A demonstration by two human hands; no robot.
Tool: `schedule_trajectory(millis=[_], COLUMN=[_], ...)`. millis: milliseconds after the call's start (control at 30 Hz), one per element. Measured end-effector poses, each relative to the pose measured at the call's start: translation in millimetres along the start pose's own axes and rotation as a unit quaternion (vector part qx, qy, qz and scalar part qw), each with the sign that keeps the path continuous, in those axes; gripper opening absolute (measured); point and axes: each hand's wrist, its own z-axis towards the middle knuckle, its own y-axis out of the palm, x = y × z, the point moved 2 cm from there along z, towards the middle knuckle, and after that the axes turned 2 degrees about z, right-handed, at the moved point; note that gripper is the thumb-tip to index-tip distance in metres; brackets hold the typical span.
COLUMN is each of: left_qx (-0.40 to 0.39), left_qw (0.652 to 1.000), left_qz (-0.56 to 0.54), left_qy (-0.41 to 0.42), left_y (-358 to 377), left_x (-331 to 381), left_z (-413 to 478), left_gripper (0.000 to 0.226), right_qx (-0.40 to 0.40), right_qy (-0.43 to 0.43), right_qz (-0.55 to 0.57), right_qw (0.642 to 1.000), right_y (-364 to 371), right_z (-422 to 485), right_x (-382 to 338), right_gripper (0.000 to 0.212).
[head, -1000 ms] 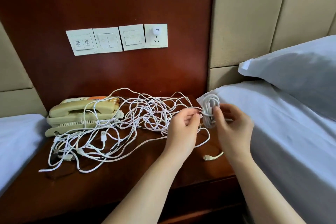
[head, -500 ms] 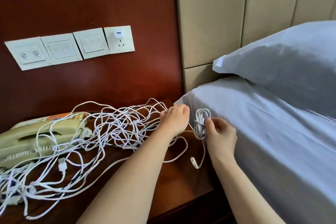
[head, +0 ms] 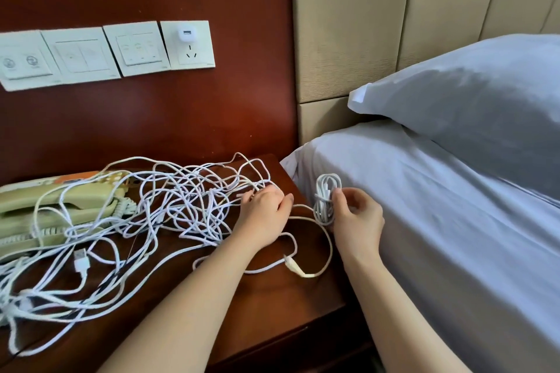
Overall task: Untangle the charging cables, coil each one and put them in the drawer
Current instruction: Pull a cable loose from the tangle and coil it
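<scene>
**Head view.** The coiled cable [head: 325, 200] was held upright, its long axis roughly vertical. It was pinched at mid-height between the thumb and curled fingers of the right hand [head: 357, 216], just left of those fingers and close against the side of the bed [head: 424, 236]. An uncoiled tail was seen to run from the coil's lower end down over the nightstand [head: 272, 309], curving below the fingers to a connector [head: 291, 265] lying on the wood. The left hand [head: 263, 216] was laid knuckles-up on the right edge of the tangle of cables [head: 181, 200], just left of the coil. Its fingers were bent into the strands, and whether any strand was gripped could not be told. The tangle spread away to the left of both hands, over the telephone [head: 54, 206]. Finishing the coil was judged to turn on the tail below the right fingers, the right hand being the nearer. Bare wood lay below both hands, and the nightstand's right edge was set against the bed. No drawer could be made out.
</scene>
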Motion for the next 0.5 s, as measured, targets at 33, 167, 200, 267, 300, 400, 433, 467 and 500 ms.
schedule_trajectory(millis=[33,167,200,267,300,400,433,467,500], left_qx=[-0.002,-0.015,-0.022,-0.030,-0.033,-0.052,-0.061,-0.070,-0.079], left_qw=[1.000,0.998,0.997,0.995,0.995,0.992,0.989,0.987,0.984], left_qz=[-0.008,-0.063,-0.079,-0.092,-0.094,-0.116,-0.130,-0.144,-0.162], left_qy=[-0.002,-0.001,-0.003,-0.002,0.001,0.016,0.015,0.010,0.003], left_y=[-1,-6,-9,-14,-17,-22,-24,-25,-26], left_x=[-3,-27,-31,-39,-42,-51,-54,-57,-59], left_z=[-4,-17,-20,-28,-32,-40,-41,-40,-39], left_gripper=[0.039,0.046,0.051,0.054,0.051,0.044,0.048,0.051,0.051], right_qx=[0.003,0.001,-0.004,-0.027,-0.044,-0.086,-0.097,-0.105,-0.110], right_qy=[-0.008,-0.020,-0.022,-0.028,-0.032,-0.047,-0.052,-0.058,-0.061], right_qz=[-0.003,-0.020,-0.028,-0.048,-0.061,-0.095,-0.098,-0.099,-0.099], right_qw=[1.000,1.000,0.999,0.998,0.997,0.991,0.989,0.988,0.987], right_y=[-1,0,1,3,5,9,11,13,15], right_z=[-1,-3,-4,-5,-6,-8,-9,-10,-10], right_x=[-2,-6,-7,-7,-7,-7,-8,-9,-10], right_gripper=[0.018,0.018,0.017,0.015,0.015,0.015,0.016,0.017,0.018])
